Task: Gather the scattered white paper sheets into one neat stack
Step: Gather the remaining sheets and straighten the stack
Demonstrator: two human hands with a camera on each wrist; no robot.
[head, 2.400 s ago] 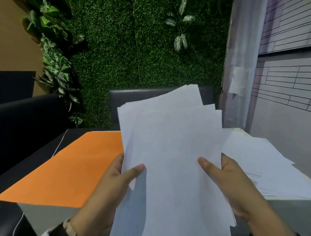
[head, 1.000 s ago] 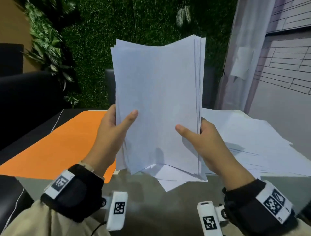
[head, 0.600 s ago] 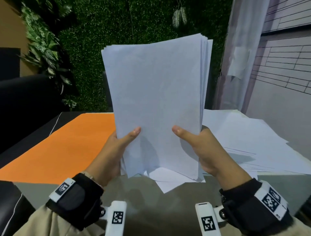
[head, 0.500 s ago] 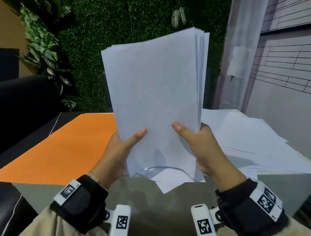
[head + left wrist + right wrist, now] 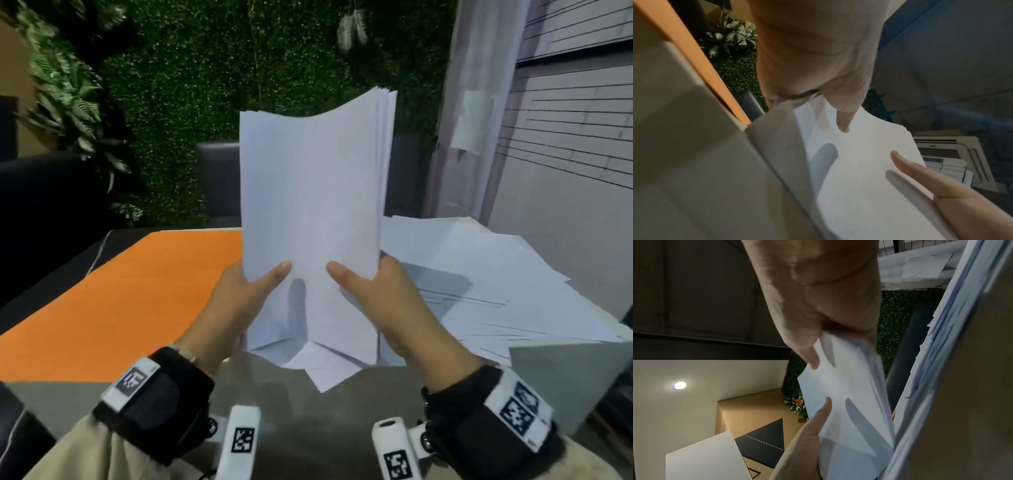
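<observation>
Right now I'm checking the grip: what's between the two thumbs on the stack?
Only bare paper of the stack, in the head view; left hand and right hand grip its sides.

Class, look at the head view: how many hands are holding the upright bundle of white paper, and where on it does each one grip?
2. The left hand grips the paper bundle at its lower left edge; the right hand grips its lower right edge.

White paper sheets (image 5: 311, 205), orange mat (image 5: 137, 291), black-and-white checkered wristband tags (image 5: 517, 411).
</observation>
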